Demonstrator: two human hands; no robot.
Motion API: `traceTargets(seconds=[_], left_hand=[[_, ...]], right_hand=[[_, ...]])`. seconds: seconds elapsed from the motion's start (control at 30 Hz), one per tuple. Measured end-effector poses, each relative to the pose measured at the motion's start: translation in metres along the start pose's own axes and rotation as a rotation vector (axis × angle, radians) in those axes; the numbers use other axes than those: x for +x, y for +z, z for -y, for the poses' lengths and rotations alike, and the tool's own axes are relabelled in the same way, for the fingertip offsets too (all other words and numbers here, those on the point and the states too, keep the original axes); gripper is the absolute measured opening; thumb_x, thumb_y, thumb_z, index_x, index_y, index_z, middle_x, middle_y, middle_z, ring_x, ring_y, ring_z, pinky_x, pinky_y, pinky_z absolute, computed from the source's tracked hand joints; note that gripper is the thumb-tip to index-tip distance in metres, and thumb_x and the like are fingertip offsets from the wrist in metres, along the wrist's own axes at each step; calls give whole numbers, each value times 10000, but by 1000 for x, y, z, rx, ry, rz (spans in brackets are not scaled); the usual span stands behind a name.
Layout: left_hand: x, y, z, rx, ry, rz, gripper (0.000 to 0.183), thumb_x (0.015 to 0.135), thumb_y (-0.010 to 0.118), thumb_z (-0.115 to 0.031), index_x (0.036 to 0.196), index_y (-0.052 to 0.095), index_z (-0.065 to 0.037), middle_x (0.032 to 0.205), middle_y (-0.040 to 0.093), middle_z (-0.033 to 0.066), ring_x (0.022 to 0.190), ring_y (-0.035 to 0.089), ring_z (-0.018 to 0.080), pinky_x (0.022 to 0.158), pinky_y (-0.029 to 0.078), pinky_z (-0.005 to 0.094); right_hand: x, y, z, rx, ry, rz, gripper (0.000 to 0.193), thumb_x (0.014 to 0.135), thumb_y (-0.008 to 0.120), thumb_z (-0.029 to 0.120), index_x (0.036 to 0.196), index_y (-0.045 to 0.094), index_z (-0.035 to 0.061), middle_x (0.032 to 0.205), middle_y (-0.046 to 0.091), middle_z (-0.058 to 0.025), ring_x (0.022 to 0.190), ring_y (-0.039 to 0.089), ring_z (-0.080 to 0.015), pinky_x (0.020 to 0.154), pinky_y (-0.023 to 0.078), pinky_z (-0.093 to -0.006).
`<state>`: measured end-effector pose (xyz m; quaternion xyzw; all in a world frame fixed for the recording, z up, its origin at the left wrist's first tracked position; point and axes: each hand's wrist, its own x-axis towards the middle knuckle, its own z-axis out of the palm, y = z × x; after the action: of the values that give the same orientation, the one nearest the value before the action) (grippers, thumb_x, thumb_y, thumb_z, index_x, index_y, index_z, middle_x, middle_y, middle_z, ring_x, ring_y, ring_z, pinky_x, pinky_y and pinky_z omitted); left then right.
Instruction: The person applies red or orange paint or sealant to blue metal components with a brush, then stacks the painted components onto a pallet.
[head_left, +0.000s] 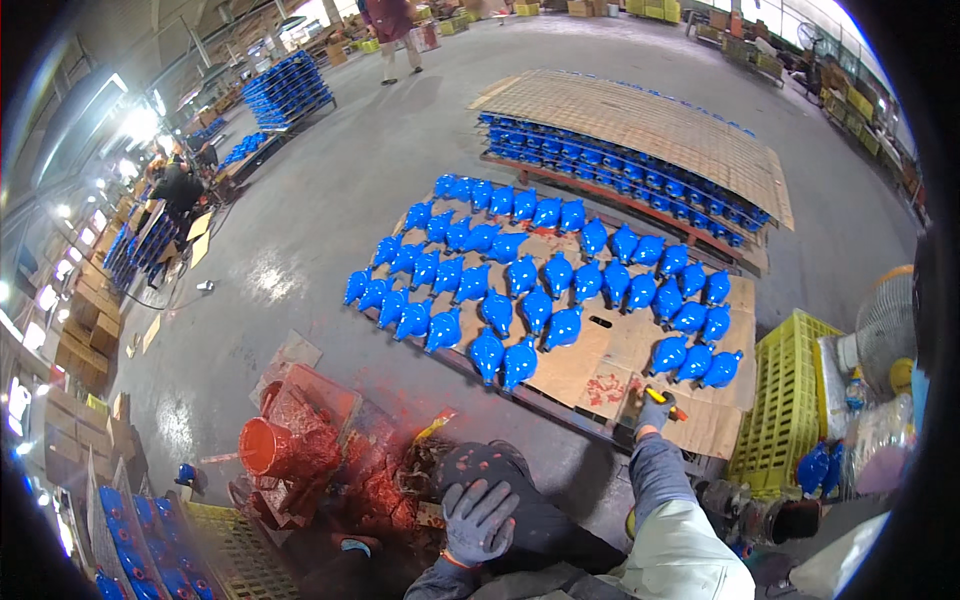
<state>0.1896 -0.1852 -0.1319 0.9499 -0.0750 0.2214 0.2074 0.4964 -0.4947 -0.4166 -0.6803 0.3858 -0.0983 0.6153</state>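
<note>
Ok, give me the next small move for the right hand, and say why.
I'd probably move the right hand slightly forward, bringing the yellow tool to the nearest blue piece: the hand already grips the tool, and that piece lies just beyond it on the cardboard. The left hand, fingers spread over the dark trouser leg, seems free.

Parts [537, 310] on cardboard [572, 375], stack [640, 165] behind, crate [772, 420] to the right, bucket [298, 452] front left
</note>
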Motion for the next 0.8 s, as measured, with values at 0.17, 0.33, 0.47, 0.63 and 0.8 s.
traceTargets(seconds=[0.17, 0.33, 0.47, 0.63, 0.8], left_hand=[[-7, 3, 6, 2, -10, -2, 358, 771, 662, -258, 1125, 712, -234, 1255, 649, 2, 1246, 496, 266, 1124, 235, 467], [-20, 8, 11, -20, -79, 82, 377, 765, 662, -249, 1139, 706, -239, 1259, 648, 1, 1258, 488, 267, 1134, 228, 471], [-19, 7, 10, -60, -53, 29, 395, 761, 665, -237, 1154, 700, -242, 1267, 645, 4, 1255, 493, 263, 1142, 217, 473], [-10, 1, 4, -24, -46, 2, 381, 765, 660, -230, 1143, 707, -232, 1260, 644, 16, 1235, 504, 274, 1115, 244, 503], [-9, -4, 1, -5, -20, -31, 362, 767, 656, -230, 1123, 717, -221, 1251, 645, 29, 1232, 502, 290, 1087, 275, 529]], right_hand=[[64, 43, -12, -156, 52, -256, 630, 794, 796, 187, 1310, 445, 94, 1146, 640, -140, 950, 655, -246, 806, 520, -357], [89, 45, -30, -116, -97, -151, 573, 879, 691, 230, 1368, 451, 54, 1171, 640, -122, 966, 629, -232, 832, 499, -345], [88, 39, -39, 52, -204, -117, 495, 886, 668, 175, 1330, 494, 42, 1166, 640, -91, 928, 603, -200, 820, 489, -313], [21, -14, -74, 238, 12, 4, 348, 841, 701, 38, 1150, 546, 80, 1028, 581, -38, 929, 546, -158, 807, 469, -293], [-47, -91, -64, -22, -94, 180, 378, 802, 766, 75, 1085, 517, 105, 913, 560, -17, 801, 535, -145, 717, 475, -282]])
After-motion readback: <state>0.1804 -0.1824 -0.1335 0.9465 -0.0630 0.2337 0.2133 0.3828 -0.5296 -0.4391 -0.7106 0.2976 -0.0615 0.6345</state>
